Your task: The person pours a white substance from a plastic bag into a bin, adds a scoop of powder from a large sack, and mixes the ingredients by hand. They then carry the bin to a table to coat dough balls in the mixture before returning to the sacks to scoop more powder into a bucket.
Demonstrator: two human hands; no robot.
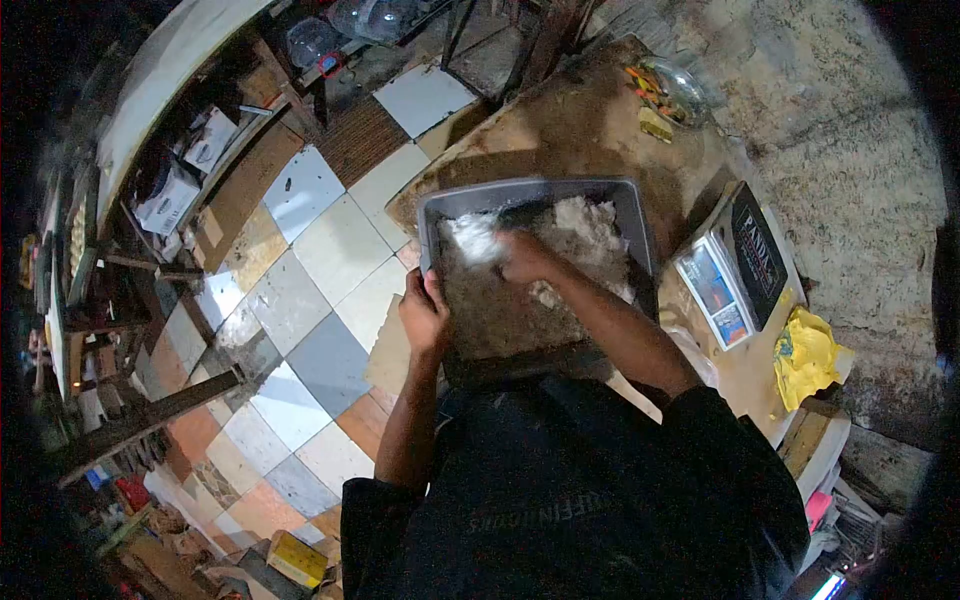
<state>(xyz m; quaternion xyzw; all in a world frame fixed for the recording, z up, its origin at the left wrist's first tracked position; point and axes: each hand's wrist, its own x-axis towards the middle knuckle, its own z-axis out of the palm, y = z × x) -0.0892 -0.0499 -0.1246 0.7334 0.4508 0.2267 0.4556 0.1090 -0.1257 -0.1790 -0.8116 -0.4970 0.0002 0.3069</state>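
A grey plastic tub (pixel 645 225) rests at the edge of the brown work surface, in front of my body. White powder, like flour, lies inside it: a bright heap (pixel 474 236) at the left and a lumpier mound (pixel 592 228) at the right. With thumb over the rim, my left hand (pixel 425 312) grips the tub's left wall. Inside the tub, my right hand (pixel 525 257) is closed beside the bright heap and smeared by motion; I cannot tell what it holds. The tub's near wall is partly hidden by my dark shirt.
Right of the tub stands a box (pixel 757 255) with PANDA lettering and a white-and-blue front. A yellow crumpled bag (pixel 806 356) lies beyond it. At the back sits a clear bowl (pixel 685 92) beside colourful pieces. Patchwork tiles (pixel 335 360) cover the floor at left, near wooden shelving (pixel 225 165).
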